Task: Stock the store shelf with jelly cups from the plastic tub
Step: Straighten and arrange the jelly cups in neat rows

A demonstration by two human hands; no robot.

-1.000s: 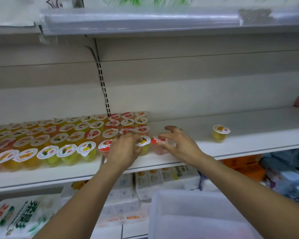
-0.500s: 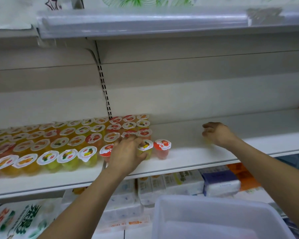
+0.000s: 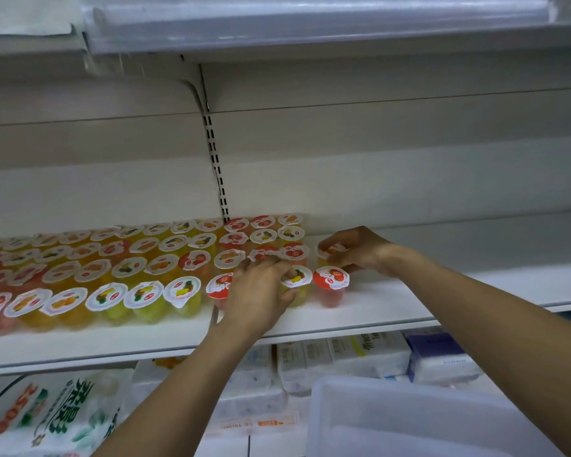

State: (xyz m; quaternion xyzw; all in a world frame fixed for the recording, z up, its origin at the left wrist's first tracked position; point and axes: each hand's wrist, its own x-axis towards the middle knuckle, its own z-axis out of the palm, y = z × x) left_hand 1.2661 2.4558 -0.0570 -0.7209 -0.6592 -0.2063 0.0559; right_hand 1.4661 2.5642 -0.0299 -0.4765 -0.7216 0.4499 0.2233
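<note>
- Shelf (image 3: 409, 311): rows of jelly cups (image 3: 139, 268) fill it left of both hands.
- Plastic tub (image 3: 409, 420): below the right forearm.
- Right hand (image 3: 360, 252): fingers pinch an orange cup (image 3: 333, 249); set it upright, touching its row.
- Left hand (image 3: 261, 291): fingers curl around a yellow cup (image 3: 298, 279); keep the lids level.

A shop aisle: white metal display shelving (image 3: 409, 311) on a slotted upright (image 3: 216, 166), with rows of sealed fruit-label jelly cups (image 3: 119, 275) toward the shelf's left end, and wrapped tissue packs (image 3: 360, 352) stacked on the tier beneath.
</note>
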